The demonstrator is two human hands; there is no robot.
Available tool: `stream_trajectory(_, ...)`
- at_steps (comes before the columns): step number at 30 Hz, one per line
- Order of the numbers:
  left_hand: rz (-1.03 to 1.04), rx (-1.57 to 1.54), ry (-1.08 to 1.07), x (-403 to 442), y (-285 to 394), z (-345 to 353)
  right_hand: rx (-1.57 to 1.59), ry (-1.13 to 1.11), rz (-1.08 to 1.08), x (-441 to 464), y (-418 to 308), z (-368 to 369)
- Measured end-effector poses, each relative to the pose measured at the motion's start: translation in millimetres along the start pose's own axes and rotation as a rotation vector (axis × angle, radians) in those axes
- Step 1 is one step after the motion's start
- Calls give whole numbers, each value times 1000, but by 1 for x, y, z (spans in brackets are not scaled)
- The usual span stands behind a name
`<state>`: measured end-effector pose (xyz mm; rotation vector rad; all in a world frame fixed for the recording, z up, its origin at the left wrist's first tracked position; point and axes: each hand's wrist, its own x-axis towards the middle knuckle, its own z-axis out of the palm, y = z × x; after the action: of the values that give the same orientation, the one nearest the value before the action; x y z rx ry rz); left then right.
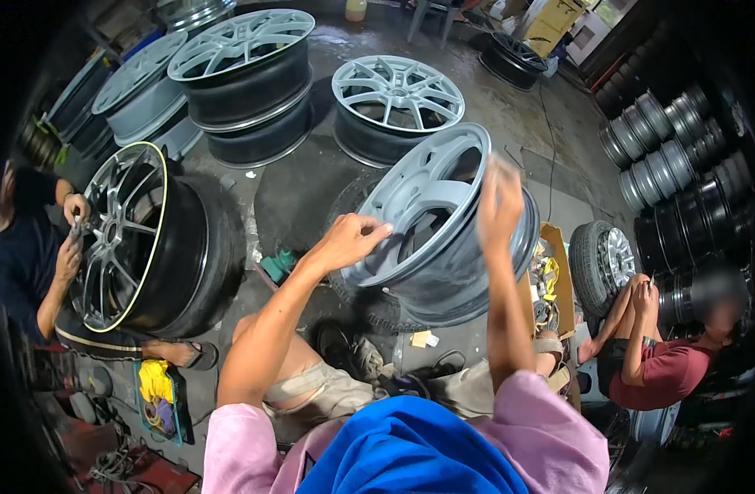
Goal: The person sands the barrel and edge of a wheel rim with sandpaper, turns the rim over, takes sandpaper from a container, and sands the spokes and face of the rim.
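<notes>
Got the left hand (357, 239) at the left edge of a grey wheel (447, 196), with fingers curled in and thumb poking out; can't tell if pinching anything. Got the right hand (501, 204) by the right edge, too blurry to tell if spread or pinching. Can see the grey wheel tipped between both hands, above a black tyre (371, 311). Farther out, can see a box (567, 284) just right, another wheel (400, 92) lying flat behind, and a person in red (661, 370) sitting.

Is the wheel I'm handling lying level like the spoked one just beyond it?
No, the gray wheel is tilted, while the spoked wheel beyond it sits level with its face up.
</notes>
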<state>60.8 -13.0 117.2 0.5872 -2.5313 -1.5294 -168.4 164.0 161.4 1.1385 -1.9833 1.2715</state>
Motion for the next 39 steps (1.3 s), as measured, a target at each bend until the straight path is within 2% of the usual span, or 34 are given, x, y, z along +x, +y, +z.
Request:
stream_trajectory(2,43,40,14,16,-16,6,-82,-44,-136,-48,-46,-19)
stream_trajectory(3,81,76,32,21,-23,8,-82,-40,-125,-46,-46,-22)
stream_trajectory(4,77,80,18,24,-31,10,-115,-85,-223,-44,-43,-27)
stream_trajectory(5,91,209,16,27,-39,13,-152,-135,-321,-44,-38,-33)
stream_trajectory(6,110,336,24,30,-44,15,-133,-81,-212,-25,-25,-25)
stream_trajectory(7,24,360,-53,33,-50,15,-79,-75,-91,2,-13,-21)
stream_trajectory(8,26,358,-45,36,-59,17,27,-64,-42,28,16,-9)
stream_trajectory(9,-56,384,-104,40,-69,19,-19,-228,134,57,37,-3)
stream_trajectory(11,-171,406,-211,46,-78,17,97,-350,177,97,119,34)
stream_trajectory(12,-161,415,-207,53,-94,19,220,-387,286,107,132,45)
stream_trajectory(14,-185,494,-280,68,-140,28,268,-390,451,110,164,65)
stream_trajectory(15,-178,497,-278,69,-149,31,266,-384,447,106,152,56)
stream_trajectory(17,-223,486,-267,72,-159,38,-44,-273,156,80,89,25)
stream_trajectory(19,-225,444,-282,70,-150,38,115,-107,-56,29,7,-10)
stream_trajectory(20,-226,418,-305,71,-146,42,129,-135,43,-1,-29,-25)
stream_trajectory(22,-263,445,-294,82,-151,45,-64,-126,-227,-68,-70,-35)
stream_trajectory(24,-248,462,-247,86,-157,44,91,-273,-222,-130,-95,-38)
stream_trajectory(26,-259,435,-249,87,-159,46,67,-488,-121,-165,-98,-47)
stream_trajectory(27,-244,433,-254,87,-159,48,55,-477,-67,-173,-84,-55)
stream_trajectory(30,-239,417,-270,91,-166,56,-154,-237,-134,-143,-53,-89)
stream_trajectory(32,-225,495,-255,97,-160,57,-294,-134,-6,-102,-25,-101)
stream_trajectory(33,-229,547,-253,102,-162,60,-301,-82,-51,-72,-14,-99)
stream_trajectory(36,-244,538,-259,102,-151,58,-261,-189,47,-31,25,-80)
stream_trajectory(38,-263,570,-271,102,-141,59,-234,-216,244,-35,33,-52)
stream_trajectory(39,-287,600,-274,105,-136,60,-195,-93,164,-46,18,-36)
